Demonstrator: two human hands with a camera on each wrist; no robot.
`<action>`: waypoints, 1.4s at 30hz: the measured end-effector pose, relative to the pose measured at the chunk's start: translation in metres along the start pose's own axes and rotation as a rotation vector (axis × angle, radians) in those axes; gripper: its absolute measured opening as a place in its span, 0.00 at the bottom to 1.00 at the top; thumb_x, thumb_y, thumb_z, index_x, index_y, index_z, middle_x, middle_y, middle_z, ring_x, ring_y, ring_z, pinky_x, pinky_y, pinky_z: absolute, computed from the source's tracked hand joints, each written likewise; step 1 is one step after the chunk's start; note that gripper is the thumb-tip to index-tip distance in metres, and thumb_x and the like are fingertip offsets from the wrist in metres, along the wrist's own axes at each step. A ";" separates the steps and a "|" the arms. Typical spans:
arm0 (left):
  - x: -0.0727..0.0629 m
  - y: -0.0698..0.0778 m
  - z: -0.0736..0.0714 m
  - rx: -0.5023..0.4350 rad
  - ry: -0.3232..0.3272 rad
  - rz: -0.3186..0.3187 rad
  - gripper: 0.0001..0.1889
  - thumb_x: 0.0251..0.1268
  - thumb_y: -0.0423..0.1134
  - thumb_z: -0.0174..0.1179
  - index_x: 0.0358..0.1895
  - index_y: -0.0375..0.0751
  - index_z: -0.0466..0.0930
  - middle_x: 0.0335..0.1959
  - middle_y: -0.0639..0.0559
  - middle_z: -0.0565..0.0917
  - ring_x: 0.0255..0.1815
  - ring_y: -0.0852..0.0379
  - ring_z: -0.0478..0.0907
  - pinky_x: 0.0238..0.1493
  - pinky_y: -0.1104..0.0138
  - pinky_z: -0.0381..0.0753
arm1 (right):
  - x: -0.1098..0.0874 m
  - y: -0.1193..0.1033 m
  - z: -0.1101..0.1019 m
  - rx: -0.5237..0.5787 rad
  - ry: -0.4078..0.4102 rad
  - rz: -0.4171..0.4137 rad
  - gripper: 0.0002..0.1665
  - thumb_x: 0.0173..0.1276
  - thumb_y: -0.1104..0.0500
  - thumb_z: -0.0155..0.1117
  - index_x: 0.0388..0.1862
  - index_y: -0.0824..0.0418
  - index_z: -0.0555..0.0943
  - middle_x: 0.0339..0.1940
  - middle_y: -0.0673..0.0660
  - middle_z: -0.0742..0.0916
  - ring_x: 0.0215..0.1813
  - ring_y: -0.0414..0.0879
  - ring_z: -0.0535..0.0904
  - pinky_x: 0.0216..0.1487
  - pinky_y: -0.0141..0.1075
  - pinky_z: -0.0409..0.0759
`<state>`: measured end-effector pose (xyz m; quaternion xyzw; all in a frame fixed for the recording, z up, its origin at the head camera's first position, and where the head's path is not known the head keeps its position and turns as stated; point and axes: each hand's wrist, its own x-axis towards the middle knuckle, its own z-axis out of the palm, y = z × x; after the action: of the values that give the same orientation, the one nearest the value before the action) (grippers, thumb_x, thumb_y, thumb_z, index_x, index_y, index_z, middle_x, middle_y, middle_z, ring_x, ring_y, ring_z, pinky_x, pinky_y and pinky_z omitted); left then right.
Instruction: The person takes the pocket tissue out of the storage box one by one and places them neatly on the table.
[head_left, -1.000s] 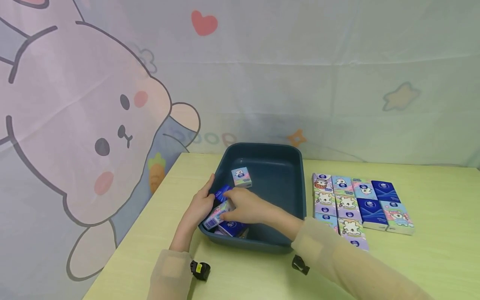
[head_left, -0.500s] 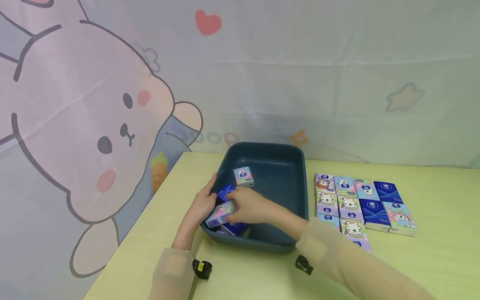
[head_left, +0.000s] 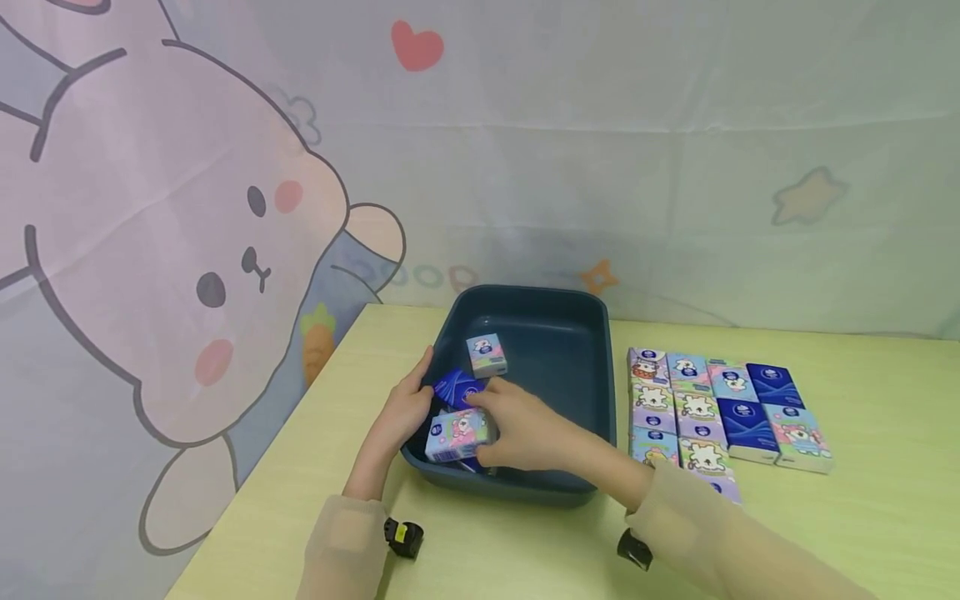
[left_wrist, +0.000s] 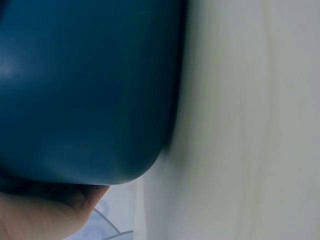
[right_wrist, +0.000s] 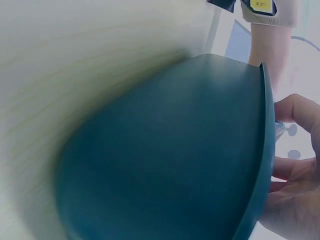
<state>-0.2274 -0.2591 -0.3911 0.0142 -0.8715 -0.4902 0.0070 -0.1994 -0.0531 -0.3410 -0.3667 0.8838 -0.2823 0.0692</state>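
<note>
Tissue pack [head_left: 457,435], a pink-and-light-blue one, is sitting between the thumb and fingers of my right hand [head_left: 525,429], which is pinching it at its right end. I am holding it in the near left corner of a dark teal bin [head_left: 562,367], and a bit of dark blue wrapper is showing under it. My left hand [head_left: 405,408] is gripping the bin's left rim. Just beyond the held pack, a blue pack [head_left: 453,388] is lying tilted by the left wall, and a small pastel pack [head_left: 487,356] is resting farther back on the bin floor. To the right, other packs [head_left: 701,406], pastel and dark blue, are lying side by side on the pale yellow-green table [head_left: 885,417]. Behind everything, a printed cloth [head_left: 600,192] is hanging, with a big cartoon animal showing on its left.
</note>
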 end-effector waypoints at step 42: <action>-0.001 0.002 -0.001 0.029 -0.019 -0.025 0.33 0.72 0.33 0.36 0.78 0.49 0.42 0.80 0.47 0.47 0.80 0.43 0.43 0.77 0.46 0.45 | -0.174 0.074 -0.060 -0.106 0.416 0.252 0.38 0.52 0.51 0.76 0.63 0.58 0.76 0.49 0.51 0.80 0.48 0.50 0.81 0.41 0.33 0.81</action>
<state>-0.2263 -0.2591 -0.3884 0.0204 -0.8783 -0.4776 -0.0073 -0.1389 0.1360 -0.3467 -0.1909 0.9312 -0.2943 -0.0989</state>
